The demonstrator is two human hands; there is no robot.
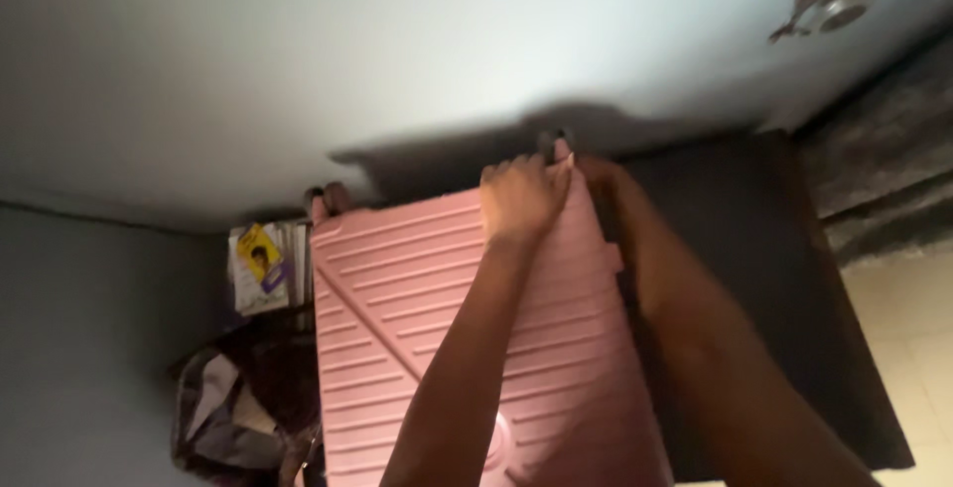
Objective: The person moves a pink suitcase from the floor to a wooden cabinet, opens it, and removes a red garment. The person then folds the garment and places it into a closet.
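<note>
In the middle of the frame, a pink ribbed hard-shell suitcase (447, 338) lies with its wheels toward the pale wall (397, 50). The left hand (521, 199) is clamped on its far top corner; the right hand (596, 171) reaches behind that edge, its grip hidden. The case looks only partly hauled up or turned. Books (260, 267) and a bag (233, 403) sit at lower left.

Pale grey wall (397, 40) lit from the middle, dim at edges; dark mat (794, 348) over cream floor tiles (913, 318).
</note>
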